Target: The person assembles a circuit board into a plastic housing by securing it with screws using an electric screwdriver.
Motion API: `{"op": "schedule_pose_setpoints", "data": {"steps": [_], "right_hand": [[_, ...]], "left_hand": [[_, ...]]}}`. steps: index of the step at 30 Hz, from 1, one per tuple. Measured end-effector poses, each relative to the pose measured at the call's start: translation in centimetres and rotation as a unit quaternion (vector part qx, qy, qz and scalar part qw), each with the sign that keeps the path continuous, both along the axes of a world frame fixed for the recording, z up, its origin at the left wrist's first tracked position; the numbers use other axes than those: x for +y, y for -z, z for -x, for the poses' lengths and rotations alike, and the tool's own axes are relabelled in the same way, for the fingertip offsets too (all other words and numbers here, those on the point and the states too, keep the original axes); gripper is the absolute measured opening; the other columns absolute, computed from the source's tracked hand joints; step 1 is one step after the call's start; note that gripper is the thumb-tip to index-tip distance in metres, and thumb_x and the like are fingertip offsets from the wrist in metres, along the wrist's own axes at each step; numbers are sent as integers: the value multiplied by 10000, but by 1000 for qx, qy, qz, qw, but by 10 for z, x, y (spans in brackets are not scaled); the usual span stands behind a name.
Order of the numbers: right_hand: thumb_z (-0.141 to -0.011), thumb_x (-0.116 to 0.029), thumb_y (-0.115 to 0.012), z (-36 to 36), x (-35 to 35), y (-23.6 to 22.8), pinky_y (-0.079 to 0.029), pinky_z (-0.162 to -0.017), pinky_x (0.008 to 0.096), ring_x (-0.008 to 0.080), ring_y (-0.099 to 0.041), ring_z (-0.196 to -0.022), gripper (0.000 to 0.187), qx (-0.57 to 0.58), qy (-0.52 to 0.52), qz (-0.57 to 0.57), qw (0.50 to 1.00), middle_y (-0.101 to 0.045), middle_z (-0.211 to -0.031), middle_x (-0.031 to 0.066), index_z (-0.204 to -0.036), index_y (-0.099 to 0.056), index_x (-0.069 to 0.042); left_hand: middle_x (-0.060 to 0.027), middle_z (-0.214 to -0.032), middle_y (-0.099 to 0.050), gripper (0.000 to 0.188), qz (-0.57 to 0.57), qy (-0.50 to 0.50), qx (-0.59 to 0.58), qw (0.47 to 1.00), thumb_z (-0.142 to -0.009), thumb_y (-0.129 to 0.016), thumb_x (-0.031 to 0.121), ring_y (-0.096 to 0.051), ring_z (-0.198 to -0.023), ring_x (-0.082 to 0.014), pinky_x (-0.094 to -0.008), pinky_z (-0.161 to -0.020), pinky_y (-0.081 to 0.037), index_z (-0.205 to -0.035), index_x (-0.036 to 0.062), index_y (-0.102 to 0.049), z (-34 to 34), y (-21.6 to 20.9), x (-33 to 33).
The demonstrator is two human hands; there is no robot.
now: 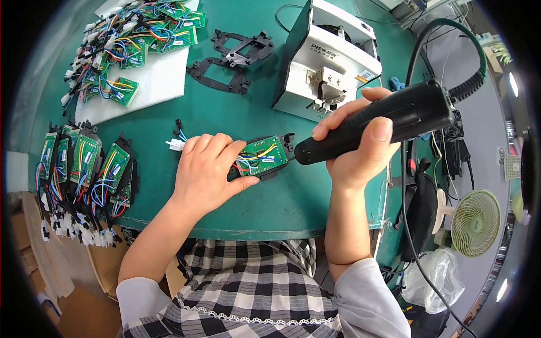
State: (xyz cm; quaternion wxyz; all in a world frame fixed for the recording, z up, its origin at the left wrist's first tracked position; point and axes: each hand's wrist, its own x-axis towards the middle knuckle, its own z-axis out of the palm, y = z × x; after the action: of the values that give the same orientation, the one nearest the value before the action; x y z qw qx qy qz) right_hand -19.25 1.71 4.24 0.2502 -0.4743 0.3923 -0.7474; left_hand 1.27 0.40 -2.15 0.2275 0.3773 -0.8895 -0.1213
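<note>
A green circuit board (270, 155) with coloured wires sits in a black plastic frame (269, 176) on the table. My left hand (205, 169) holds it from the left, fingers over the upper side and thumb along the lower edge. White and black connectors (176, 145) on its wires stick out beyond my fingers. My right hand (360, 155) is wrapped around a black electric screwdriver (403, 112), held nearly level with its nose pointing left. The screwdriver's tip is at the right end of the board and frame; whether it touches a screw I cannot tell.
Several framed boards (84, 155) stand at the left edge, wires hanging over. More boards (124, 90) lie on white foam (163, 84) behind. Empty black frames (217, 76) and a white screw feeder (332, 62) stand at the back. The screwdriver's cable (414, 56) loops right, near a green fan (476, 222).
</note>
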Motion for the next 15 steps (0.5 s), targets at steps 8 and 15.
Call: {"op": "schedule_pose_setpoints", "data": {"steps": [8, 15], "right_hand": [[-815, -384, -705, -4, -1, 13, -415, -449, 223, 120, -539, -468, 566, 39, -47, 45, 997, -570, -575, 63, -1047, -459, 71], [-836, -507, -652, 3, -1, 11, -405, -423, 226, 130, -544, -446, 654, 23, -37, 9, 999, -568, -559, 80, -1070, -435, 65]], "left_hand": [[-37, -960, -566, 531, -19, 8, 12, 1000, -681, -789, 370, -552, -878, -214, -373, -838, -416, -1083, 54, -645, -1, 0, -1], [-61, -957, -562, 537, -57, 10, 22, 998, -682, -799, 310, -586, -818, -220, -357, -742, -433, -1113, 30, -645, 1, -1, -1]]}}
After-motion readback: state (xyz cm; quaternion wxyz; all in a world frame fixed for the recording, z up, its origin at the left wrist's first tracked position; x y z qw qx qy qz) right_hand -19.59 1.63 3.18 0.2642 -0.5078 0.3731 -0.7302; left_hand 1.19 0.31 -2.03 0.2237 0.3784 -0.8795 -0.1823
